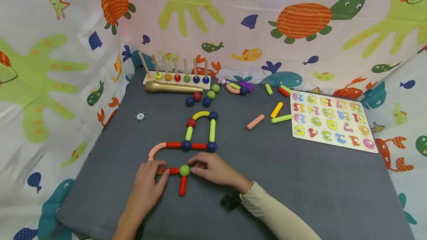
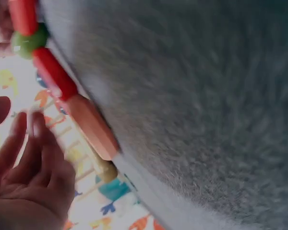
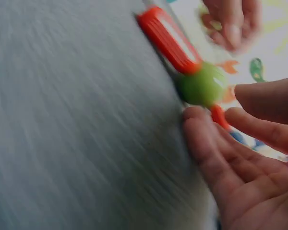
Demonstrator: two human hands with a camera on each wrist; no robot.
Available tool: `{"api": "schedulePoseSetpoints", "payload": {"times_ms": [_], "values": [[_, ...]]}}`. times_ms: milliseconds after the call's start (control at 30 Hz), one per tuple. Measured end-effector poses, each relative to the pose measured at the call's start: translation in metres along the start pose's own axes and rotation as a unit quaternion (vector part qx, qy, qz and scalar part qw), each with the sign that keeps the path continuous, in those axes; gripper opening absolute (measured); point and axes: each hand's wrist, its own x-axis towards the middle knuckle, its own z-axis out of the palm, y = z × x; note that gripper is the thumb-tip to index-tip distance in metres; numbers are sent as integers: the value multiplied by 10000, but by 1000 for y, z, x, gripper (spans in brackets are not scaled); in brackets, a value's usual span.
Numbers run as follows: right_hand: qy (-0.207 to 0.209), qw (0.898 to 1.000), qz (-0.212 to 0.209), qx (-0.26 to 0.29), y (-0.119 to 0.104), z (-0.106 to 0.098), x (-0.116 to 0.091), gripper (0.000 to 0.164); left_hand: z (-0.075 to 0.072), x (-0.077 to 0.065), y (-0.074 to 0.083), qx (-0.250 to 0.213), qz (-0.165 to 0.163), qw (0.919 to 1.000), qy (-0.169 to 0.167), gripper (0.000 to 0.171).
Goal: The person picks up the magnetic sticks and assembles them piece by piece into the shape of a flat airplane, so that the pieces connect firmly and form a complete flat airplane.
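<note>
A green ball joins red rods, one pointing toward the table's near edge and one running left. My left hand spreads thumb and fingers about the left end of that second rod. In the left wrist view its fingertips hold nothing, and the red rod meets a peach piece. My right hand is just right of the ball, fingertips close beside it; contact is unclear. Behind, a curved peach piece continues into red rods and a loop with blue balls.
A number board lies right, with loose rods beside it. A pegged stand, gold microphone-shaped object and loose balls are at the back. A round chip lies left, a black item near my right wrist.
</note>
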Motion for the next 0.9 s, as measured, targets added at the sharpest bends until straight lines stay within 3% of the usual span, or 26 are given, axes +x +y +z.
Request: {"api": "schedulePoseSetpoints", "payload": {"times_ms": [67, 133, 233, 333, 467, 633, 800, 900], "values": [[-11, 9998, 97, 182, -5, -15, -4, 22, -5, -4, 4, -629, -651, 9957, -198, 9], [52, 9994, 158, 305, -8, -34, -7, 21, -7, -7, 6, -1186, -1233, 9837, -563, 5], [227, 9988, 189, 401, -12, -64, -6, 21, -4, -9, 9, -1638, -1664, 9662, -1092, 9], [539, 9980, 254, 215, -9, -94, 4, 23, 3, -9, 10, -1698, -1500, 9648, -1336, 21], [1143, 9914, 518, -376, 8, -134, 36, 24, 10, -6, 13, -1734, -1277, 9646, -1521, 41], [1791, 9648, 893, -1705, 32, -178, 77, 28, 15, -1, 17, -1958, -1521, 9524, -1776, 51], [1711, 9341, 1312, -2844, 47, -202, 103, 36, 19, 2, 20, -1812, -1656, 9538, -1730, 52], [1508, 9292, 1636, -2951, 51, -205, 108, 41, 21, 3, 21, -1669, -1685, 9567, -1685, 53]]}}
